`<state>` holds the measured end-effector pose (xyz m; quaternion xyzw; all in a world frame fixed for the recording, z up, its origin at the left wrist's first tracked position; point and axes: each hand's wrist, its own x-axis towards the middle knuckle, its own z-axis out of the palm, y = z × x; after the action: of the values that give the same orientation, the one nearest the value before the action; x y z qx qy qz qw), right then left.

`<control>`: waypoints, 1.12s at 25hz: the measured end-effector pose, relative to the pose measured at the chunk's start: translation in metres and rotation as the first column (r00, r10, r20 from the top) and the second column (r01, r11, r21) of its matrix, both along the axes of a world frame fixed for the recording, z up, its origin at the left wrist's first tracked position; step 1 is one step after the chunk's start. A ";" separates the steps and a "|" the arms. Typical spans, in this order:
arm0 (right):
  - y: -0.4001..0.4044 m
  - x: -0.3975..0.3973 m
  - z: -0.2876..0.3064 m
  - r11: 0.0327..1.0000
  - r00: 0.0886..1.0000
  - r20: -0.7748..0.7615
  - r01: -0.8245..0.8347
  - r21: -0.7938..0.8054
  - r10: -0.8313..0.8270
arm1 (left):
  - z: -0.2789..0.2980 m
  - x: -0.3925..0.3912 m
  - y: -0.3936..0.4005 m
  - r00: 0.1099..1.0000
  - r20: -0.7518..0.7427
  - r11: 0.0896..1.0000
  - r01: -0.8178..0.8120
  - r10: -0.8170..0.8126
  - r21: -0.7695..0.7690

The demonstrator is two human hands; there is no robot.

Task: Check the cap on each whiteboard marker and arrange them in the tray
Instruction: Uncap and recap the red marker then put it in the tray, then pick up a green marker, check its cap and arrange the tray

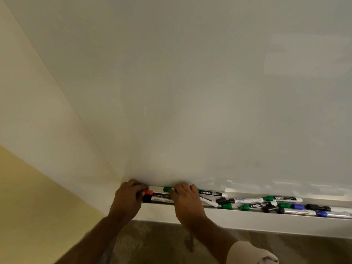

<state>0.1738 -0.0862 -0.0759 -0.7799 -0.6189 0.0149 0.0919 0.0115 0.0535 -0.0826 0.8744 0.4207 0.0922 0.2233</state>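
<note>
A long white tray [266, 222] runs under the whiteboard [190, 92]. At its left end three markers lie side by side: a green-capped marker [168, 189] at the back, a red-capped marker [149, 192] in the middle, a black-capped marker [147, 199] in front. My left hand [128, 199] curls round the left end of the green-capped marker's white barrel. My right hand [187, 201] pinches its green cap with thumb and fingers and hides the right ends of the other two. Several more markers [276, 203] with green, black and blue caps lie jumbled further right.
A cream and yellow wall [28, 168] meets the whiteboard in a corner just left of the tray's end. Patterned floor [162, 244] lies below the tray. A beige sleeve [251, 254] shows on my right arm.
</note>
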 end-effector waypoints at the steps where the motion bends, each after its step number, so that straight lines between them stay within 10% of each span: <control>1: -0.005 0.006 0.002 0.999 0.999 -0.036 0.030 0.031 -0.029 | 0.000 0.000 -0.002 1.000 -0.001 1.000 0.000 0.000 0.023; 14: -0.055 0.064 0.000 0.983 0.989 -0.055 0.131 -0.127 -0.139 | 0.011 0.074 -0.050 0.977 -0.209 0.993 -0.025 0.048 0.112; 28: -0.072 0.074 0.023 0.991 0.991 0.006 0.134 -0.016 -0.134 | 0.017 0.079 -0.067 0.975 -0.012 0.970 -0.220 0.223 0.103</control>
<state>0.2474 -0.1577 -0.0527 -0.8205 -0.5652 0.0121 0.0848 0.0904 -0.0133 -0.0656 0.8332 0.5130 0.1276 0.1620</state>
